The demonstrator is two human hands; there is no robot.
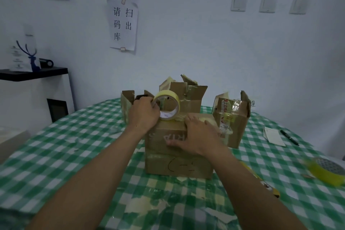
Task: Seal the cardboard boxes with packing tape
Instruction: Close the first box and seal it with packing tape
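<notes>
A closed cardboard box with black marker scrawls stands in the middle of the table. A yellowish roll of packing tape stands on edge at the far left of the box's top, and my left hand grips it. My right hand lies flat over the box's top right edge, fingers straight, thumb down the front face. Three more cardboard boxes stand behind with flaps up: one at the left, one in the middle, one at the right with old tape and labels.
The green checked tablecloth carries stuck tape scraps near the front. A second yellow tape roll lies at the right edge. A white card and a black pen lie at the right. A black-topped cabinet stands at the left.
</notes>
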